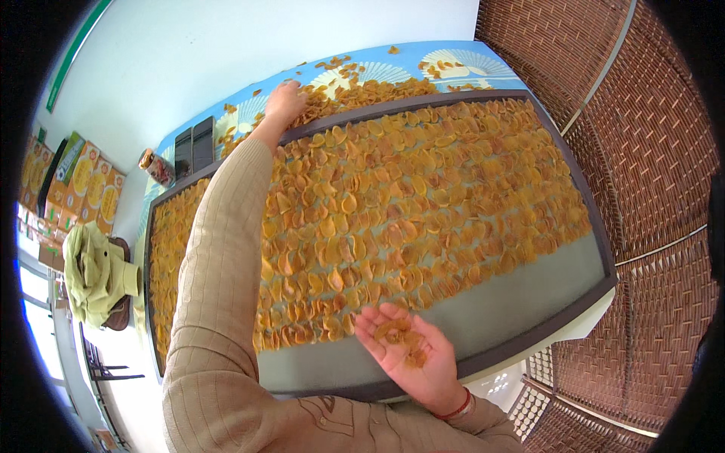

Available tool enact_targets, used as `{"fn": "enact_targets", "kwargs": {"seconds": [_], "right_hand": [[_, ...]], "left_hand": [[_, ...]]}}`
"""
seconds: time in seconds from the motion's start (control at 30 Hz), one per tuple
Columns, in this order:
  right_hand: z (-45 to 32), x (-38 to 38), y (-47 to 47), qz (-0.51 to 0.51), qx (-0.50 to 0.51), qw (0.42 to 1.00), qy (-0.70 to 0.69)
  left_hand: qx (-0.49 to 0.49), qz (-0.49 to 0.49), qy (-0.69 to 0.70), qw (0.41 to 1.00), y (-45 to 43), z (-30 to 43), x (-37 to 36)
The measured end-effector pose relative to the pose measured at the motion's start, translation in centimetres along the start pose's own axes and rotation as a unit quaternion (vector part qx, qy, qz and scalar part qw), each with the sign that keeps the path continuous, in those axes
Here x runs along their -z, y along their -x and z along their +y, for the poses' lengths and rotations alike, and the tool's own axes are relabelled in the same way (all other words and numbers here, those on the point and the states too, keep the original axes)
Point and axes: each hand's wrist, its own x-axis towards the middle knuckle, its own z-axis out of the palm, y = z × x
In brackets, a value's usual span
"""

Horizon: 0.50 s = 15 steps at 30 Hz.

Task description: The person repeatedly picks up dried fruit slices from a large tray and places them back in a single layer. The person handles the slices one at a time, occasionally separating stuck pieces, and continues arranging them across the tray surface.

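A large dark-framed tray [532,294] with a grey surface lies before me, covered in rows of curved amber-brown dried slices [391,232]. Its near strip shows bare grey. My left hand [286,103] reaches across the tray to a loose heap of the same slices [374,95] beyond the far rim. Its fingers touch the left part of the heap; whether they pinch a slice is hidden. At the near edge my right hand [410,357], with a red cord at the wrist, is palm up and cupped. Several slices [403,342] rest in that palm.
Two smartphones [194,146] and a can [157,167] stand beyond the tray's far left corner, on a blue patterned cover [498,62]. A brown woven folding screen [651,147] borders the right. At left are a chair with a light green garment [93,272] and stacked cartons [85,181].
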Motion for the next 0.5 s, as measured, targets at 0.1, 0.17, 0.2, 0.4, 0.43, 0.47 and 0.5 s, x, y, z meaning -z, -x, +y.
{"fn": "enact_targets", "kwargs": {"seconds": [0.1, 0.17, 0.2, 0.4, 0.43, 0.47, 0.5], "right_hand": [[0.1, -0.1, 0.2, 0.003, -0.012, 1.000, 0.015], [0.2, -0.2, 0.3, 0.016, -0.014, 1.000, 0.023], [0.3, -0.2, 0.3, 0.016, -0.018, 0.999, 0.021], [0.2, -0.3, 0.2, 0.028, -0.021, 0.998, 0.043], [0.2, -0.4, 0.2, 0.023, -0.021, 0.998, 0.051], [0.2, -0.5, 0.2, 0.030, -0.025, 0.998, 0.058], [0.3, -0.6, 0.2, 0.038, -0.025, 0.997, 0.067]], "left_hand": [[0.030, -0.060, -0.026, 0.997, -2.8, -2.0, -1.4], [0.037, -0.085, -0.007, 0.996, -3.8, -2.2, -2.4], [0.026, -0.096, -0.002, 0.995, -4.3, -2.3, -2.8], [-0.042, -0.129, -0.030, 0.990, -3.5, 4.5, -2.8], [-0.067, -0.119, -0.039, 0.990, -3.2, 5.6, -2.7], [-0.091, -0.110, -0.047, 0.989, -2.8, 6.6, -2.5], [-0.110, -0.121, -0.027, 0.986, -2.4, 7.8, -2.5]]}}
